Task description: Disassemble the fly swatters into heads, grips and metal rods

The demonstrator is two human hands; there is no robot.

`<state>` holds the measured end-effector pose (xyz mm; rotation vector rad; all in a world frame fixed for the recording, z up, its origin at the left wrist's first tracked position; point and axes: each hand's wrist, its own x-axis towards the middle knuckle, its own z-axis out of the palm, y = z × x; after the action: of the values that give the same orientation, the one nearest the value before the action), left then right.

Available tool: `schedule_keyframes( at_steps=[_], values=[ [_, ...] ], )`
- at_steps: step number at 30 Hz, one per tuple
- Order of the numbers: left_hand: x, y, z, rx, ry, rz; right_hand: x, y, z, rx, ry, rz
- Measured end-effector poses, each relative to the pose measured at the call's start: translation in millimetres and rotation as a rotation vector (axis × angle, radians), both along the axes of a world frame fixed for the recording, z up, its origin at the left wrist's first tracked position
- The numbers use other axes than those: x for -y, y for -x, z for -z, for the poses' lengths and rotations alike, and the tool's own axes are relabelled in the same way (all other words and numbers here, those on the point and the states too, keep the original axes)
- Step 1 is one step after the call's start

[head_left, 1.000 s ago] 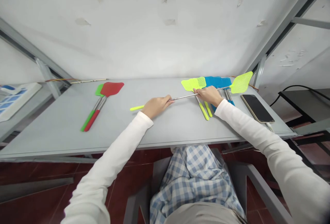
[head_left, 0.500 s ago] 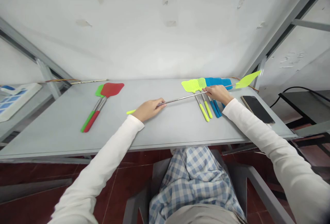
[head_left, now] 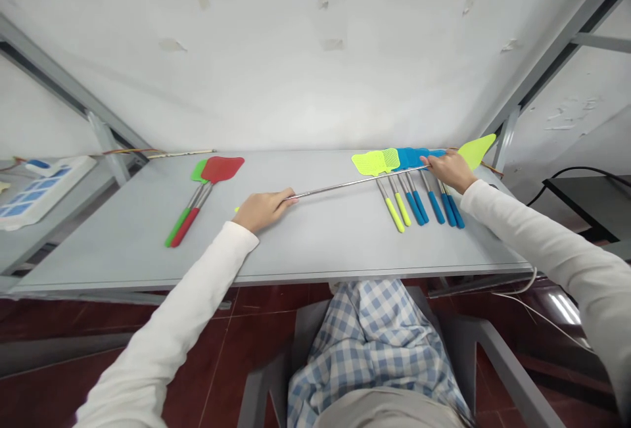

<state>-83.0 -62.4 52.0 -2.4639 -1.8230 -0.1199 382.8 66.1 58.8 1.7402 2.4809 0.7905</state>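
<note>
A yellow-green fly swatter with a long telescopic metal rod (head_left: pixel 355 183) stretches across the grey table (head_left: pixel 320 244). My left hand (head_left: pixel 261 210) is closed round its handle end. My right hand (head_left: pixel 446 168) grips the rod just below the swatter's yellow-green head (head_left: pixel 476 150), which stands tilted at the far right. Beneath the rod lie several short swatters, yellow-green ones (head_left: pixel 389 201) and blue ones (head_left: pixel 436 201), side by side with their heads towards the wall.
A red swatter (head_left: pixel 210 188) and a green swatter (head_left: pixel 187 208) lie together at the table's left. A white and blue object (head_left: pixel 42 188) rests on a side shelf at far left. Metal frame struts rise on both sides. A checked cloth covers my lap below the table edge.
My hands have moved apart, the left leftwards and the right rightwards, and the rod between them has grown longer. The phone at the right is out of view.
</note>
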Motion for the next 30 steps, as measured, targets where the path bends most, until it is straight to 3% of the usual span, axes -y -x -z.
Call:
schedule_keyframes(
  at_steps=[5, 12, 16, 19, 21, 23, 25, 27, 30],
  values=[
    [-5, -29, 1.8, -0.072, -0.001, 0.029, 14, 25, -4.2, 0.019, 0.092, 0.051],
    [-23, -110, -10.3, -0.093, -0.05, 0.131, 51, 115, -5.1, -0.02, 0.199, -0.107],
    [-24, -133, -6.9, -0.06, -0.02, 0.202, 68, 150, 0.9, -0.038, 0.213, -0.141],
    [-23, -128, -4.4, 0.012, -0.001, 0.205, 75, 149, -2.7, -0.003, 0.19, -0.328],
    [-23, -116, -5.5, 0.051, -0.019, 0.187, 77, 138, -9.1, -0.008, 0.104, -0.523],
    [-23, -102, -8.0, 0.055, -0.044, 0.143, 76, 122, -15.7, -0.086, -0.002, -0.627],
    [-23, -88, -9.9, 0.033, -0.061, 0.087, 69, 107, -19.8, -0.257, -0.075, -0.572],
    [-22, -79, -9.7, 0.022, -0.068, 0.047, 55, 96, -19.6, -0.5, -0.094, -0.409],
    [-19, -78, -5.2, 0.025, -0.079, 0.023, 31, 92, -10.8, -0.871, 0.065, -0.221]
  ],
)
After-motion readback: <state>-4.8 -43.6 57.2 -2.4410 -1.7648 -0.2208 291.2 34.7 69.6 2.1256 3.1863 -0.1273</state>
